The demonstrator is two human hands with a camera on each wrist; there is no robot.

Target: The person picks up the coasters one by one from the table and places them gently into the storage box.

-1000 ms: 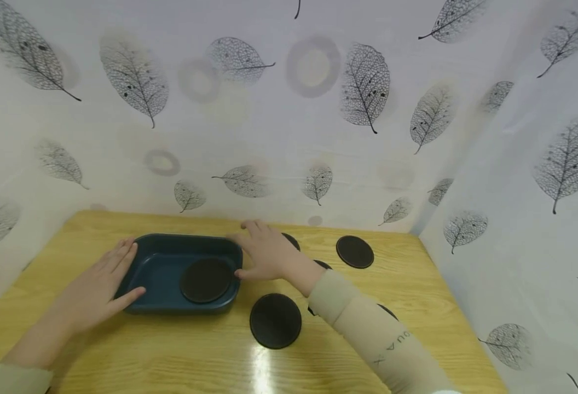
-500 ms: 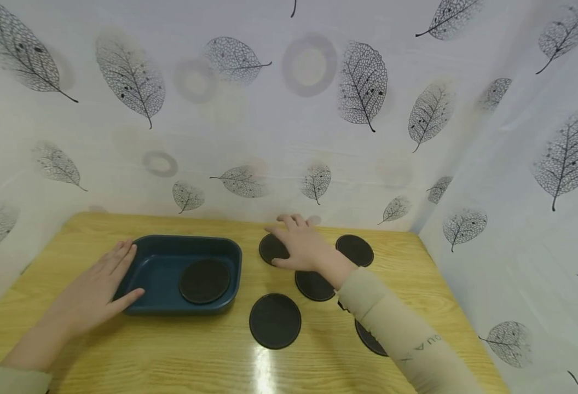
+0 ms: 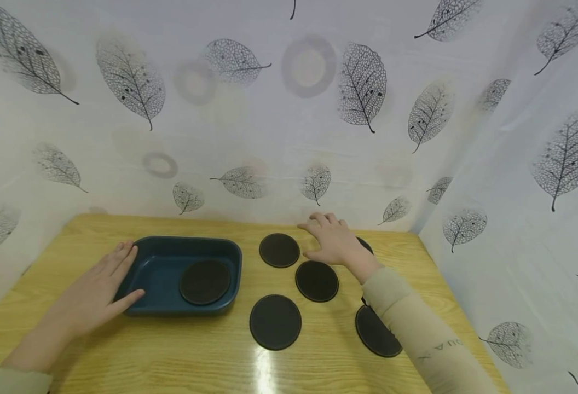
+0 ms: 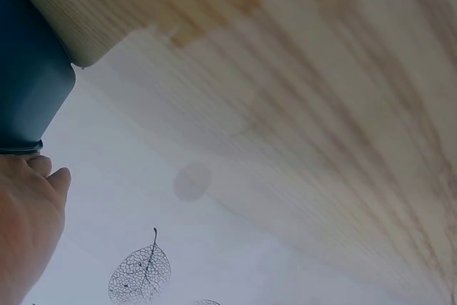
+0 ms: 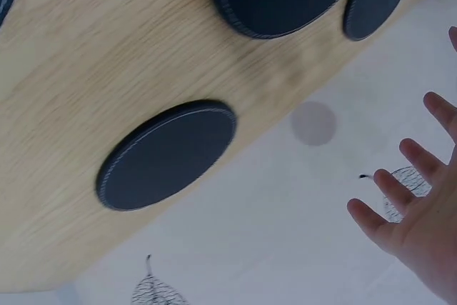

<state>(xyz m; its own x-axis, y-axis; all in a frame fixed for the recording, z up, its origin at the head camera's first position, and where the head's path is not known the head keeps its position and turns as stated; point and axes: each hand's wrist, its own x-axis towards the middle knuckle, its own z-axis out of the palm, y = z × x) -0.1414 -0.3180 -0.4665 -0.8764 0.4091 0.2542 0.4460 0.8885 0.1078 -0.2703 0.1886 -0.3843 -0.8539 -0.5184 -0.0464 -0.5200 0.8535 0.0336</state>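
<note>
One part-hidden disc [image 3: 366, 243], apparently near backdrop [image 3: 269, 120]

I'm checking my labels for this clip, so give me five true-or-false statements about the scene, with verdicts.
1. One black coaster lies inside the dark blue tray. True.
2. The right hand is pinching a coaster. False: the right hand holds nothing, its fingers spread.
3. Five other coasters lie on the wooden table, outside the tray. True.
4. The backdrop is printed with stars. False: it shows dark, veined leaves.
5. The left hand is at the tray's right end. False: it is at the left end.
</note>
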